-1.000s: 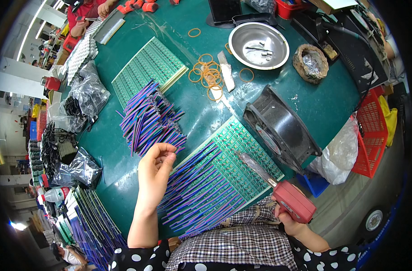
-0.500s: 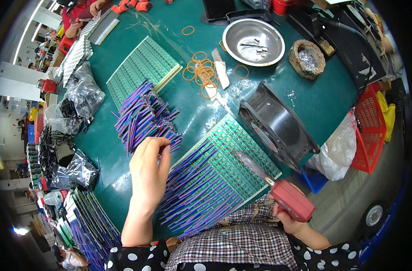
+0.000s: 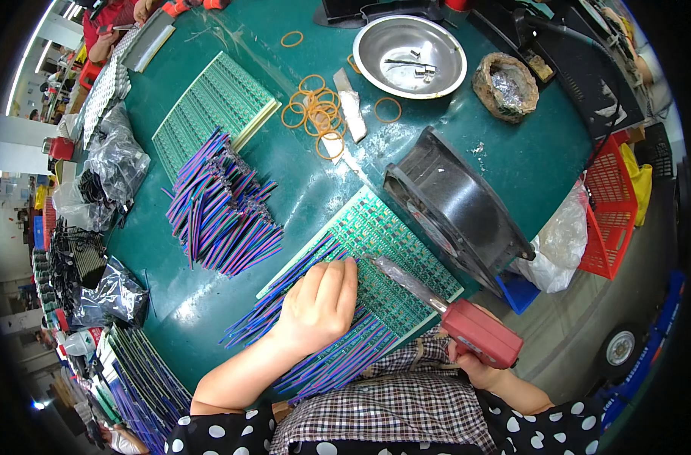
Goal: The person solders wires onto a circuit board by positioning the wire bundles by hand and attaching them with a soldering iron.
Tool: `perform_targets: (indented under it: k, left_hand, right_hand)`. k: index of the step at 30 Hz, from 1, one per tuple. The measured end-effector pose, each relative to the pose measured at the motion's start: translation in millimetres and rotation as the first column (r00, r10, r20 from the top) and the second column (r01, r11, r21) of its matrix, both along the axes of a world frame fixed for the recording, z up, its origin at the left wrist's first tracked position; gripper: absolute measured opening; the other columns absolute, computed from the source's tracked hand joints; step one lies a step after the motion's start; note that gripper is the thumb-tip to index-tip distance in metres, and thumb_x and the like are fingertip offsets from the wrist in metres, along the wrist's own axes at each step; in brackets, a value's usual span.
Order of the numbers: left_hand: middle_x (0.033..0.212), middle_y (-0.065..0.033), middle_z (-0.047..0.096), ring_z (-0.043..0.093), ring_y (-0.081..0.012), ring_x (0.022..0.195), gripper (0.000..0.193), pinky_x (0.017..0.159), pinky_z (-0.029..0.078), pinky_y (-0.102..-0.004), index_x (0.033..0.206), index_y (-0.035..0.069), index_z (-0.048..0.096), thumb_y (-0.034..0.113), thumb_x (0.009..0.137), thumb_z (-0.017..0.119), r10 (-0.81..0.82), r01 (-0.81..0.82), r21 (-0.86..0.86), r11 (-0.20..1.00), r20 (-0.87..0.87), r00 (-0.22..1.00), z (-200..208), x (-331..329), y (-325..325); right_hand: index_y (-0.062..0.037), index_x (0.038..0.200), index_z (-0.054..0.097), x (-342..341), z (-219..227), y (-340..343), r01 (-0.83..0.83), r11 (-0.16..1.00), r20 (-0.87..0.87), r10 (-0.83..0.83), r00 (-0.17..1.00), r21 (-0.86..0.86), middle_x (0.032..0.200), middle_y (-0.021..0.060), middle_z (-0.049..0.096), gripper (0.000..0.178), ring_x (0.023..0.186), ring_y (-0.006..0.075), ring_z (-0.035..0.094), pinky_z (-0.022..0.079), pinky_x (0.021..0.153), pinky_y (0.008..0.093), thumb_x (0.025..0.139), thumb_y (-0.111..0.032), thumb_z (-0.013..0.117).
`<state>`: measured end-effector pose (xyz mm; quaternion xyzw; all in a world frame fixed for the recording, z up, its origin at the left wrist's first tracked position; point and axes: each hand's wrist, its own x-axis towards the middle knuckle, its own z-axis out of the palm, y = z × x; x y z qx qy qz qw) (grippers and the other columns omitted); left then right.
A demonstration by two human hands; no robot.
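A green circuit board panel (image 3: 415, 256) lies in front of me, with rows of thin blue, purple and black wires (image 3: 345, 362) running off its lower left side. My left hand (image 3: 319, 307) is over the panel, fingers closed in a pinch; what they hold, if anything, is hidden. My right hand (image 3: 474, 368) grips a red soldering gun (image 3: 482, 334), whose long grey-wrapped barrel reaches over the panel to just right of my left fingertips. Further left lies a heap of cut wires (image 3: 222, 216), against a stack of similar green panels (image 3: 216, 110).
A black fan (image 3: 466, 208) stands close right of the panel. Beyond lie rubber bands (image 3: 315, 110), a steel bowl (image 3: 410, 57) with small metal parts and a rough brown dish (image 3: 506, 87). Plastic bags (image 3: 118, 155) and wired strips (image 3: 144, 379) line the left; a red crate (image 3: 611, 216) stands right.
My left hand has moved from the wire heap rightward onto the panel, near the soldering gun's tip. The whole view has shifted slightly; the right hand keeps the gun over the panel.
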<state>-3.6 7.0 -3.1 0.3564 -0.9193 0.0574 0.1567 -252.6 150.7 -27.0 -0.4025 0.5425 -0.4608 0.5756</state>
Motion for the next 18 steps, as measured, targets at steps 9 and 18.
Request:
perform_targets:
  k: [9,18]
  left_hand:
    - [0.087,-0.0106,0.061,0.060,-0.0185,0.074,0.026,0.060,0.050,-0.0247,0.096,-0.007,0.065,0.004,0.073,0.063,0.042,-0.042,0.019,0.999,0.019,0.999,0,2,1]
    - [0.089,-0.0115,0.060,0.060,-0.0193,0.075,0.031,0.062,0.050,-0.0250,0.099,-0.007,0.065,0.005,0.071,0.061,0.038,-0.036,0.070,0.997,-0.029,0.999,0,4,1]
  right_hand:
    - [0.0100,0.128,0.047,0,-3,-5,-0.058,0.998,-0.145,0.055,0.988,-0.014,0.080,0.0049,0.068,0.075,0.064,0.0121,0.064,0.050,0.061,0.0242,0.073,-0.026,0.082]
    - [0.0092,0.128,0.048,1,-4,-10,-0.048,0.999,-0.055,0.048,0.997,0.001,0.080,0.0043,0.068,0.074,0.062,0.0108,0.064,0.049,0.061,0.0233,0.072,-0.025,0.083]
